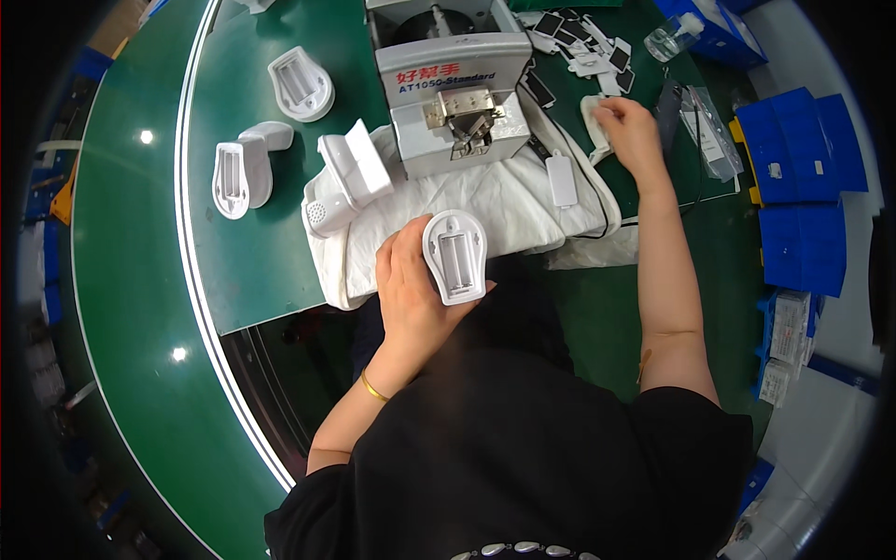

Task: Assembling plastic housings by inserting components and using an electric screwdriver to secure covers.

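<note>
My left hand [408, 285] is wrapped round a white plastic housing [473, 241], whose oval end with an uncovered battery compartment faces up. Out to the right, my right hand [632, 137] has its fingers pinched on a white cloth [594, 133] at the table's edge area. A white lidded device with a dotted round end [341, 191] lies on a larger white cloth [504, 207], left of my left hand. Also on that cloth is a small white cover [561, 180]. Two similar white housings, one upper [322, 101] and one lower [261, 177], are at the left.
A grey machine with a metal fixture [457, 112] stands at the table's far middle. Behind my right hand lie several small black and white parts [588, 63] and a clear bottle [674, 37]. Blue bins [793, 149] line the right side. A dark cable runs beside the cloth.
</note>
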Tool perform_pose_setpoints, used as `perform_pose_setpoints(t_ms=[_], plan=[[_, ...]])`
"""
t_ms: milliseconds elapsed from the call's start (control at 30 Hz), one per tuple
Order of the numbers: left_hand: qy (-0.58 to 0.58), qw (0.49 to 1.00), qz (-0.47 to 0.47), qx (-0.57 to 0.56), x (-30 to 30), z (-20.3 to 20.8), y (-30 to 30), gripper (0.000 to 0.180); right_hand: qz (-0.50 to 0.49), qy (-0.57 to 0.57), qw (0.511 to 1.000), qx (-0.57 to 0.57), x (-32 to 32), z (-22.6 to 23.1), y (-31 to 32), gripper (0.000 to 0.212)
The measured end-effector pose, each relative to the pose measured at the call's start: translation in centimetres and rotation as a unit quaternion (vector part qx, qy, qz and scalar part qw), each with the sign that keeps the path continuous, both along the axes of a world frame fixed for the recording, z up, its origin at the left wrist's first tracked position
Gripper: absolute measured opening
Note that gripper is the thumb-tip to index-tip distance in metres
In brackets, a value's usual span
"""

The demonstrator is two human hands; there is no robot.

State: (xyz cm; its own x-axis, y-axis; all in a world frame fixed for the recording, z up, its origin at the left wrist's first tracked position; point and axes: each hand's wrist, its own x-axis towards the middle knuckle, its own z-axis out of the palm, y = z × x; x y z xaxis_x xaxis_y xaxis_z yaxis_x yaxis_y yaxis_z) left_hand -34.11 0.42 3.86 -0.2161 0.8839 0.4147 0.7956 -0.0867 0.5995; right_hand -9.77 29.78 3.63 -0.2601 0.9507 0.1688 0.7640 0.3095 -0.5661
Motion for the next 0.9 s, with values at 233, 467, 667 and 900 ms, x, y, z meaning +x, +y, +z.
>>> perform_pose_setpoints(t_ms=[233,467,667,900], plan=[[0.004,0.999,0.014,0.036,0.0,-1.2,-0.2,0.094,0.118,0.188,0.975,0.029,-4.3,7.1,-11.0,0.012],[0.011,0.999,0.02,0.049,0.1,-2.0,0.0,0.097,0.335,0.084,0.937,0.06,-9.5,5.5,-18.3,0.022],[-0.004,0.997,0.048,0.056,0.2,-3.1,-0.1,0.089,0.343,0.066,0.936,0.05,-8.5,4.6,-19.4,0.02],[0.003,0.997,0.059,0.056,0.3,-2.8,0.2,0.092,0.285,0.065,0.955,0.039,-10.5,5.3,-17.9,0.016]])
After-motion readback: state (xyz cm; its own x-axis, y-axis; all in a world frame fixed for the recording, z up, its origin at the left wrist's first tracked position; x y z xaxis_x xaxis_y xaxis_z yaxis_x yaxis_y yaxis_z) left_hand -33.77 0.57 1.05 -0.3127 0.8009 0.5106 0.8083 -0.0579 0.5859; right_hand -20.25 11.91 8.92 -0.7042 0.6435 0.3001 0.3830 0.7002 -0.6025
